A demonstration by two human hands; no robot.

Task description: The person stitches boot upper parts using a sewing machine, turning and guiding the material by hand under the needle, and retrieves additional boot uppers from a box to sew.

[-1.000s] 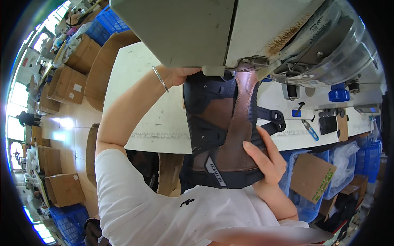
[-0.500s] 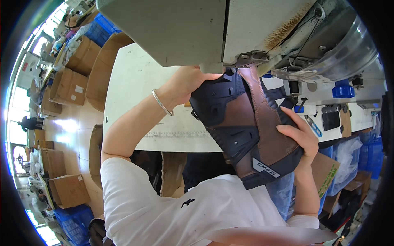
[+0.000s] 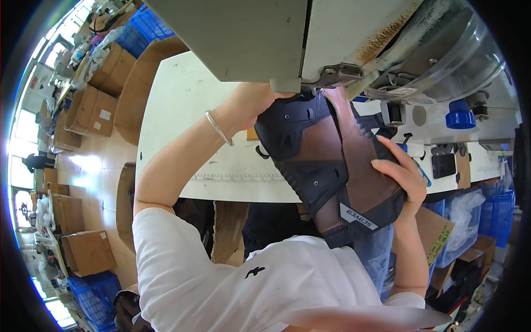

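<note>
A brown and black boot upper (image 3: 368,180), with moulded black panels, ribbed edges and a light label at its lower end, slants below the sewing machine head (image 3: 249,44). Its top end reaches under the machine, where the stitching point is hidden. My left hand (image 3: 255,105), a bangle on its wrist, pinches the upper's top left edge; some fingertips are out of sight behind the machine. On the right side, my right hand (image 3: 406,177) grips the upper's edge, two fingers lying on the brown face and the rest underneath.
The white worktable (image 3: 182,133) carries a printed ruler strip near its front edge. To the right are a blue knob (image 3: 460,115), a dark phone-like slab (image 3: 444,166) and a clear curved guard (image 3: 470,66). Cardboard boxes (image 3: 91,110) and blue crates (image 3: 97,296) stand at left.
The boot upper has shifted slightly up, further under the machine head, with both hands moving along with it. The whole view has also shifted a little.
</note>
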